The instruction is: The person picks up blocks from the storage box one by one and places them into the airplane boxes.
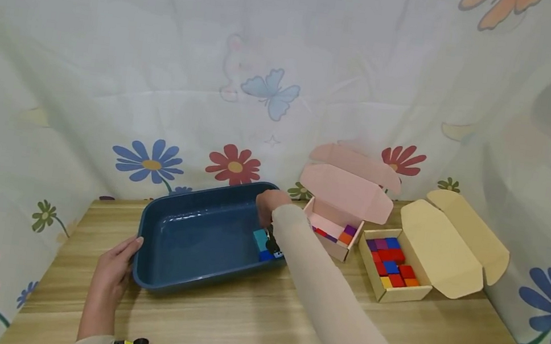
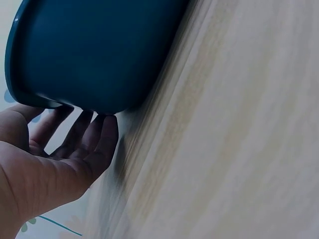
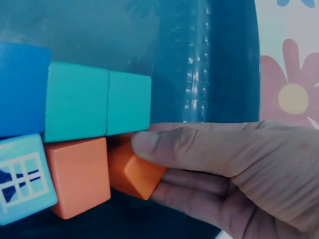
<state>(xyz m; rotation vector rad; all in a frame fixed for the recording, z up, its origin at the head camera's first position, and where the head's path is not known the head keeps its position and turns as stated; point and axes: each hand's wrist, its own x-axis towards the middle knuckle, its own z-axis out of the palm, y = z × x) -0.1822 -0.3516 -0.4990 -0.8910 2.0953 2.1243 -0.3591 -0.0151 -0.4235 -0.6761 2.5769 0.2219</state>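
A deep blue plastic tub [image 1: 195, 239] sits on the table. At its left end my left hand [image 1: 117, 264] holds it, thumb by the rim and fingers against the outer wall. My right hand [image 1: 271, 203] reaches into the tub's right end. There, in the right wrist view, thumb and fingers pinch a tilted orange block [image 3: 141, 177]. Beside it stands a salmon-orange block [image 3: 79, 177], then a light blue block with a window print [image 3: 25, 179]. Two teal blocks [image 3: 77, 102] and a blue block [image 3: 22, 89] form the adjoining row.
Right of the tub stands an open pink box [image 1: 345, 192] with several coloured blocks inside. Farther right, an open yellow box [image 1: 405, 294] holds several red, blue, purple, orange and yellow blocks. A flower-printed curtain [image 1: 186, 98] hangs behind the wooden table [image 1: 214, 331].
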